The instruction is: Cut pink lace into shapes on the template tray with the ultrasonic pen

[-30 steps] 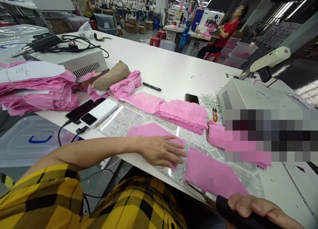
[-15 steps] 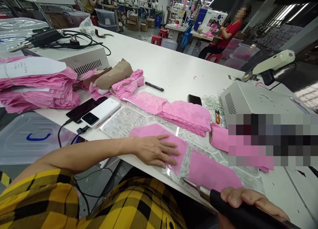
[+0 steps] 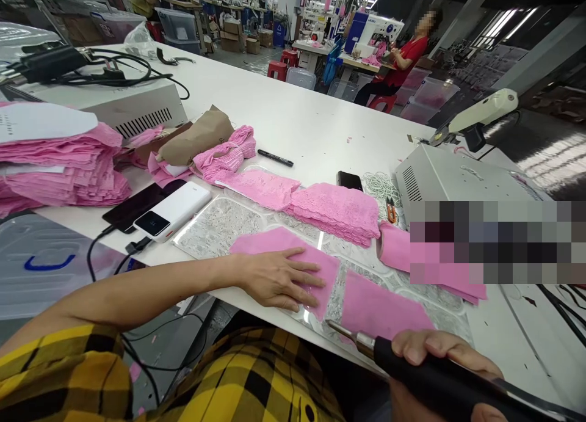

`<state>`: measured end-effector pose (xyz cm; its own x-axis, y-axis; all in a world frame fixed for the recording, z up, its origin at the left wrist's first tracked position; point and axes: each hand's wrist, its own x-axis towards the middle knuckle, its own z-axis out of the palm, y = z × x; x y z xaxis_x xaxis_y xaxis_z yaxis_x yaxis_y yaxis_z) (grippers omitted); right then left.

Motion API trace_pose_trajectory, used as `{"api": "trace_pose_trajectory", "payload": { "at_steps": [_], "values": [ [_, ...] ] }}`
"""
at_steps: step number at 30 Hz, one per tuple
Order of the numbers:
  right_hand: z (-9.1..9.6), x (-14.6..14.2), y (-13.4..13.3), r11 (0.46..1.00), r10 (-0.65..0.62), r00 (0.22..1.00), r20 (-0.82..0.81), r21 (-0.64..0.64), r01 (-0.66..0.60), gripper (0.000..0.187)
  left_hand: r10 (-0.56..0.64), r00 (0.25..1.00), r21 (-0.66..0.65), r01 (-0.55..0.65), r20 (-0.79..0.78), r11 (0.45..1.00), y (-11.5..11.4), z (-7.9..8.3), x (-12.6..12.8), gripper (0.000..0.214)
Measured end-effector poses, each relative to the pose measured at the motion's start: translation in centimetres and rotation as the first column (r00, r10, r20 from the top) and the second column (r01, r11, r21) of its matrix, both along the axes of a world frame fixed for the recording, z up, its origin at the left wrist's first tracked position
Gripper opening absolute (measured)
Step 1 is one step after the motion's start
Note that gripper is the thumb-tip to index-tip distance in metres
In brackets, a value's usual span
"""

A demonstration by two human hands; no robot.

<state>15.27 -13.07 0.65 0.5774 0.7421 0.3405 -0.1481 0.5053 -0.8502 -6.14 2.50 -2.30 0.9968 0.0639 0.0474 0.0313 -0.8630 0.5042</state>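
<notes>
My left hand lies flat, fingers spread, on a pink fabric piece that rests on a glass plate at the table's near edge. My right hand is wrapped round the black handle of a hot cutting tool; its metal tip hovers at the near edge of a second pink fabric piece, just right of my left fingers.
Stacks of pink lace lie beyond the plate, with a taller pink pile at far left. A white power bank, two phones, a black marker, small snips and two grey control boxes stand around. A person in red sits far off.
My right hand has drawn the tool leftward, so the tip now sits closer to my left hand. My left hand stays flat on the fabric.
</notes>
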Motion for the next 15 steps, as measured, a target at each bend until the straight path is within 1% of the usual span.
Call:
{"api": "trace_pose_trajectory", "payload": {
  "at_steps": [5, 11, 15],
  "values": [
    [-0.19, -0.22, 0.40, 1.000, -0.014, 1.000, 0.022, 0.005, 0.014, 0.021, 0.002, 1.000, -0.008, -0.002, -0.012, 1.000, 0.02, -0.10, 0.00, 0.037],
    [-0.50, -0.36, 0.84, 1.000, 0.002, 0.999, 0.051, 0.008, -0.002, 0.022, -0.002, 0.999, -0.005, 0.002, 0.050, 1.000, 0.07, -0.28, -0.02, 0.037],
    [-0.44, -0.48, 0.90, 1.000, -0.001, 0.998, 0.058, -0.006, 0.001, 0.020, 0.005, 1.000, -0.026, -0.004, 0.020, 1.000, 0.05, -0.15, -0.04, 0.037]
  ]
}}
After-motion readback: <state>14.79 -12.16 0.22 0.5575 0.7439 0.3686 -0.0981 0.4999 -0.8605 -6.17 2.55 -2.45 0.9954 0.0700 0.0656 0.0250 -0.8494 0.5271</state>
